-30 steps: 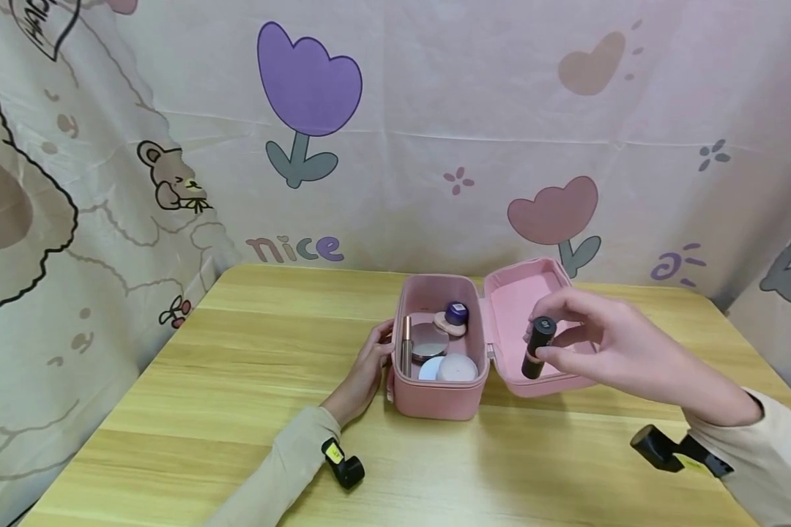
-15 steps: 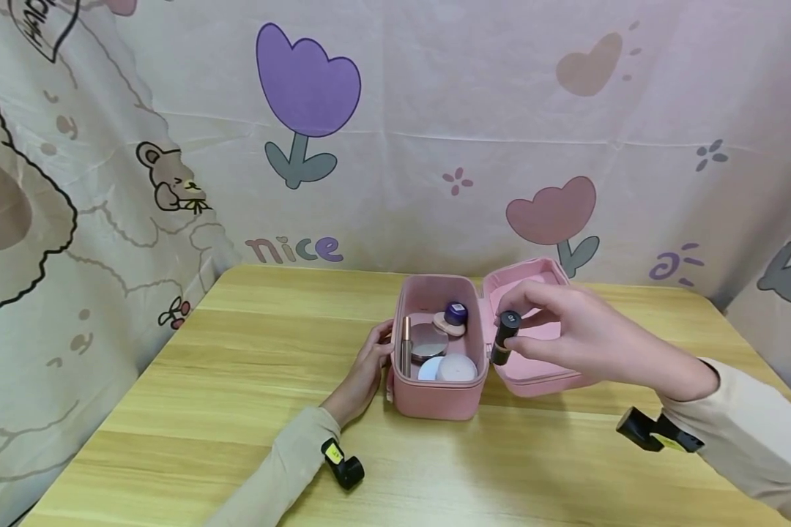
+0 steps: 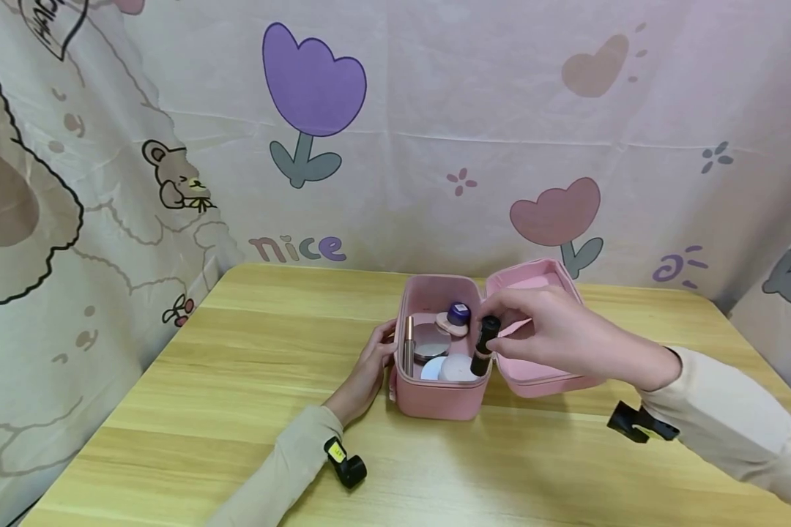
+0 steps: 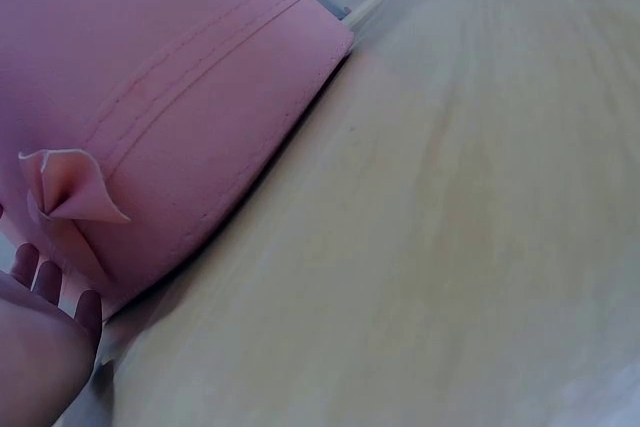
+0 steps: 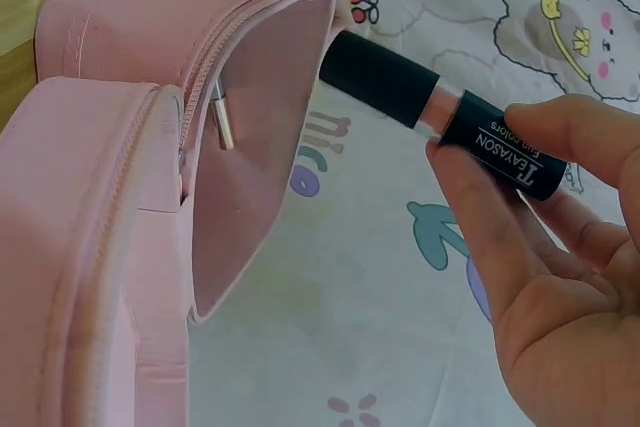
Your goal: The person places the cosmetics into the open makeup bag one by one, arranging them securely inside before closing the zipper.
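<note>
My right hand [image 3: 556, 329] pinches a black lipstick tube [image 3: 484, 345] between thumb and fingers, above the right rim of a pink cosmetic case [image 3: 438, 402]. The tube tilts in the head view; the right wrist view shows white lettering and a pinkish band on the lipstick tube [image 5: 385, 82]. My left hand [image 3: 364, 369] rests against the case's left side, its fingers fairly straight; some fingertips are hidden. Inside lie a slim tube with a rose-gold cap [image 3: 409, 348], a round silver compact [image 3: 431, 342], a purple-lidded jar [image 3: 459, 313] and a white round container [image 3: 457, 368].
The case's lid [image 3: 554, 380] lies folded open to the right, partly behind my right hand. A fabric bow [image 4: 70, 187] sticks out from the case's left side. Wooden tabletop [image 3: 257, 351] surrounds the case, and a printed curtain [image 3: 409, 88] hangs behind the table.
My right hand has carried the lipstick tube leftward, from over the lid to above the case's right rim. My left hand stays against the case.
</note>
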Demonstrator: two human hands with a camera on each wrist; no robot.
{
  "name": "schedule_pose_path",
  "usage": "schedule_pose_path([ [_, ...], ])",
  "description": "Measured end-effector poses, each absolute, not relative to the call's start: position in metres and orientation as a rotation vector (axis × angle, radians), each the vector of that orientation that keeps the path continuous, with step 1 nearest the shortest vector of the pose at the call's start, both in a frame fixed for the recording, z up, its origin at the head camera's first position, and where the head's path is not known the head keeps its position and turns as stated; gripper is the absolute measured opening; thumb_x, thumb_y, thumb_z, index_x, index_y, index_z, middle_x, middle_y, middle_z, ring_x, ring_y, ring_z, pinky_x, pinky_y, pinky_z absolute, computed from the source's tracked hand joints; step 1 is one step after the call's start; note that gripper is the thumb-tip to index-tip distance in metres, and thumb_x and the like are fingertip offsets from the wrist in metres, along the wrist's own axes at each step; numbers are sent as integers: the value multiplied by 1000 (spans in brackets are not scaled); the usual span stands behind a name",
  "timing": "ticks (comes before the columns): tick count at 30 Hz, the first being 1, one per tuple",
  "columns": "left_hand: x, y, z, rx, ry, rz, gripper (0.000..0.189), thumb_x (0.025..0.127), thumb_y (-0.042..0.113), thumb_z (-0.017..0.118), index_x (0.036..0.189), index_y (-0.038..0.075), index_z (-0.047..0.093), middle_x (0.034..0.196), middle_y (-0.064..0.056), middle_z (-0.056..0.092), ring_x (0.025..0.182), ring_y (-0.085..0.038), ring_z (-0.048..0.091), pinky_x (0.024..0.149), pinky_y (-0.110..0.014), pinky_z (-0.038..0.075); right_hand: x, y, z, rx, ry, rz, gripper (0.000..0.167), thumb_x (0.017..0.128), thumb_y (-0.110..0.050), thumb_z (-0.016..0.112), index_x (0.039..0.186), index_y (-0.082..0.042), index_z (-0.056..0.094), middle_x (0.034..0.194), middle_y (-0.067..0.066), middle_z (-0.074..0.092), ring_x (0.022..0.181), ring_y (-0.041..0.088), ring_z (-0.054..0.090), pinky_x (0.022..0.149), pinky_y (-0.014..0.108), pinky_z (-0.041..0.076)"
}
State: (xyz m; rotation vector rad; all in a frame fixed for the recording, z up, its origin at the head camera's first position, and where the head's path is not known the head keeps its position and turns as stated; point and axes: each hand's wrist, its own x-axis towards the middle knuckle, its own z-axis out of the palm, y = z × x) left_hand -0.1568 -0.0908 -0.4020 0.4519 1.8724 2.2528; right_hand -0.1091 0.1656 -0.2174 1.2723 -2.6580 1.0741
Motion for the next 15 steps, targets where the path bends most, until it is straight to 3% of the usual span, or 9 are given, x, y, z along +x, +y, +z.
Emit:
schedule_pose_path([
  [6, -157, -90, -402, 447, 1874, 2253, 65, 89, 25, 42, 148, 4, 27, 150, -17, 28, 134, -33, 28, 107, -44, 20, -117, 158, -217, 1311, -2582, 974, 28, 76, 12, 71, 97, -6, 66, 95, 0, 67, 84, 8, 67, 70, 23, 54],
  [15, -156, -91, -402, 447, 1886, 2252, 63, 91, 24, 43, 148, 2, 27, 149, -19, 28, 133, -34, 29, 108, -47, 19, -127, 142, -212, 1284, -2661, 1012, 24, 81, 6, 68, 102, -4, 66, 91, -4, 67, 84, 9, 65, 75, 22, 53],
])
